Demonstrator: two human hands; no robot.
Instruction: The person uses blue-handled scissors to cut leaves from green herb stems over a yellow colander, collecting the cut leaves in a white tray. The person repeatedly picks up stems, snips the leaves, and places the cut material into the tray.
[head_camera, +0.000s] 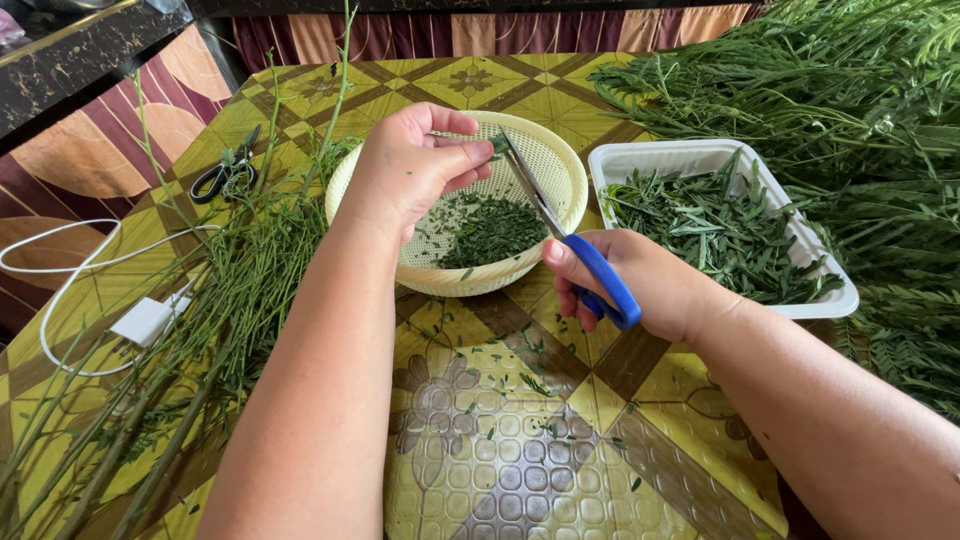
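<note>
My left hand hovers over a cream plastic basket, its fingers pinched on a small green sprig at the scissor tips. Blue-handled scissors sit in my right hand, just in front of the basket's near right rim, blades pointing up and left over the basket and nearly closed on the sprig. Finely cut green leaves lie in the basket's bottom.
A white tray of picked leaves stands right of the basket. Leafy branches are piled at the far right. Bare green stems lie at the left, with black scissors and a white charger cable.
</note>
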